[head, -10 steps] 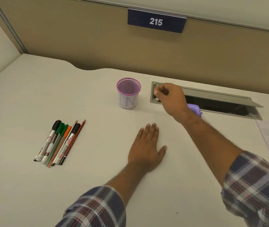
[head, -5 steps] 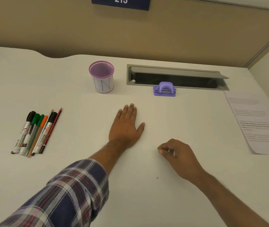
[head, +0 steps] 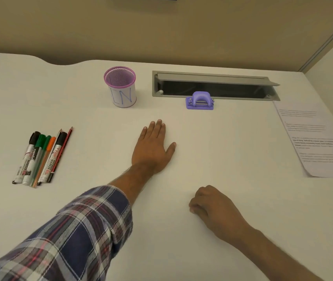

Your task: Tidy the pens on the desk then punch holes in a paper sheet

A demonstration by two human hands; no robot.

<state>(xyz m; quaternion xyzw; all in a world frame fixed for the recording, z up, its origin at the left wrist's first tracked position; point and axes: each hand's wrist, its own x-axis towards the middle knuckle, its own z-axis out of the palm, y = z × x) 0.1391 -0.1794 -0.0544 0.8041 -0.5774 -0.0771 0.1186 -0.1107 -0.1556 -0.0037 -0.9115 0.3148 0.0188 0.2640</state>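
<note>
Several markers, pens and pencils (head: 40, 157) lie side by side in a row at the left of the white desk (head: 232, 163). A purple mesh pen cup (head: 120, 86) stands upright at the back, nothing in it. A small purple hole punch (head: 200, 100) sits to its right, in front of the cable slot. A printed paper sheet (head: 314, 142) lies at the right edge. My left hand (head: 153, 148) rests flat, palm down, at mid desk, holding nothing. My right hand (head: 212, 205) rests nearer me with fingers curled in, nothing visible in it.
A grey cable slot (head: 214, 84) with its lid raised is sunk into the desk at the back. A tan partition wall (head: 161, 27) closes off the back, and a white side panel (head: 332, 63) stands at the right.
My right hand has drawn back from the cable slot to the near desk, fingers curled. The left hand stayed flat in place. The view has swung right and down.
</note>
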